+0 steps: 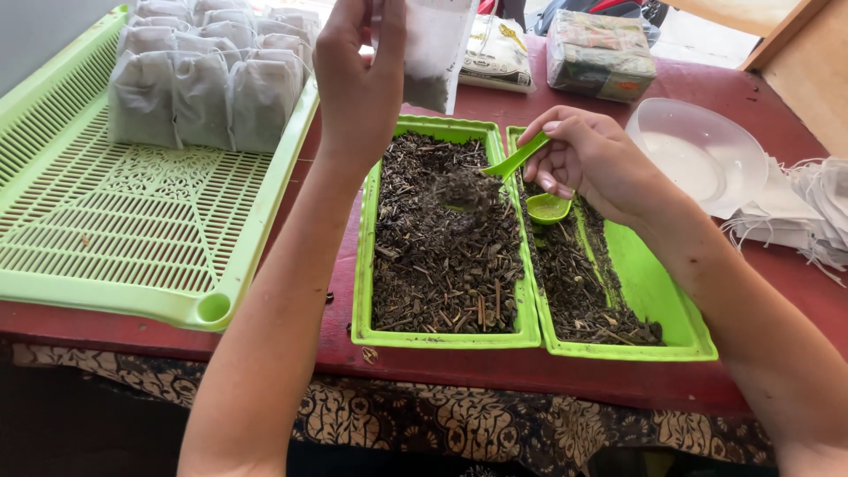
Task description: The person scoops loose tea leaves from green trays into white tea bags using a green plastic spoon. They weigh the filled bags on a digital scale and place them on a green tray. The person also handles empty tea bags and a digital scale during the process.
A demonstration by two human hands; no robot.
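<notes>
- Your left hand (358,84) pinched the white filter bag (435,49) upright, mouth accessible, above the herb tray (446,234).
- Your right-hand fingers (552,146) gripped the green scoop (515,157), spilling herbs below them into the tray.

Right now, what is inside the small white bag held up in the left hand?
The bag in the left hand holds dark dried plant bits, settled at its bottom. The thin wall blurs them, and the top edge is out of view.
</notes>
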